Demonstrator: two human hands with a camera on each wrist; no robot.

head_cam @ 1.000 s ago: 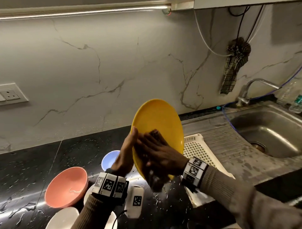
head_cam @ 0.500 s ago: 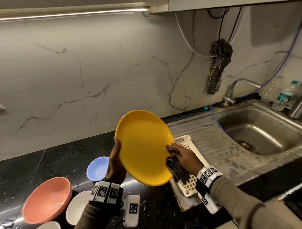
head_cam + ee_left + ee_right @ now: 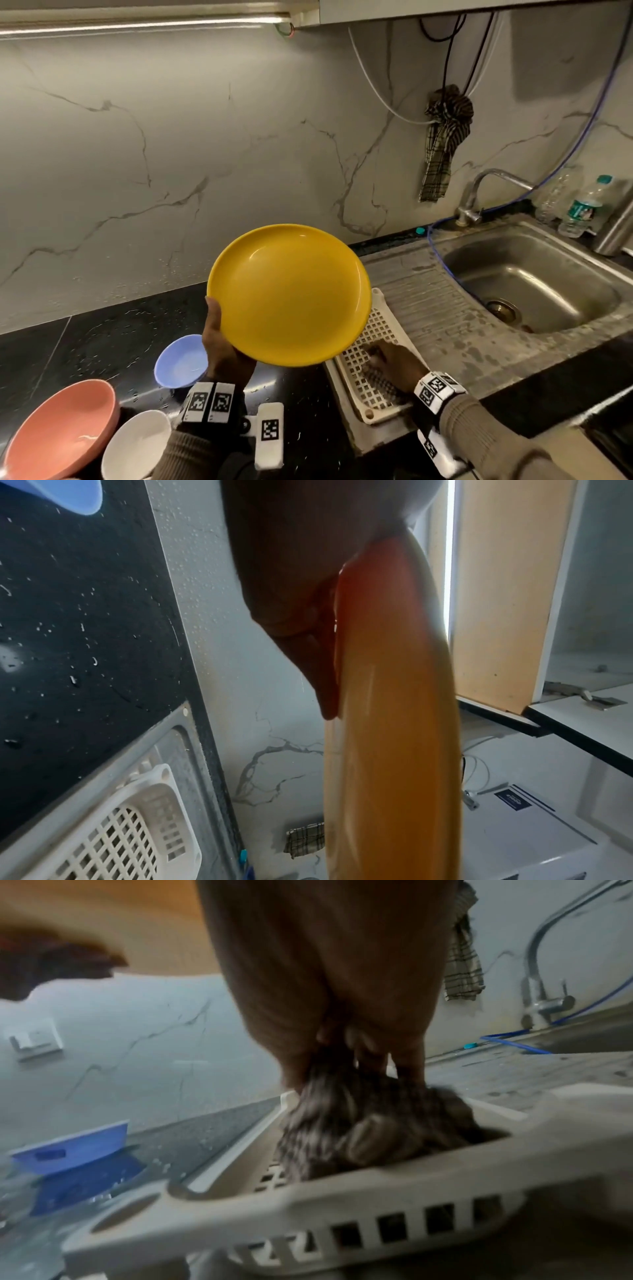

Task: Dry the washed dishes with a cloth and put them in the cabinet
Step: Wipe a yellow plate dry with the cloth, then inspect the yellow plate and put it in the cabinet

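My left hand (image 3: 222, 346) grips the lower left rim of a yellow plate (image 3: 289, 294) and holds it up, tilted, above the black counter; the left wrist view shows the plate (image 3: 390, 696) edge-on with my fingers (image 3: 308, 642) behind it. My right hand (image 3: 394, 366) is down in the white perforated tray (image 3: 368, 413) and pinches a dark checked cloth (image 3: 376, 380), which lies bunched on the tray floor (image 3: 369, 1123). An open upper cabinet (image 3: 496, 588) shows in the left wrist view.
A blue bowl (image 3: 181, 359), a pink bowl (image 3: 61, 428) and a white bowl (image 3: 135, 445) sit on the wet counter at the left. The steel sink (image 3: 534, 281) with tap and bottles (image 3: 580, 209) is at the right. Another checked cloth (image 3: 442, 144) hangs on the wall.
My right hand left the plate's face and dropped with the cloth into the white tray. The left hand turned the plate so its inside faces me.
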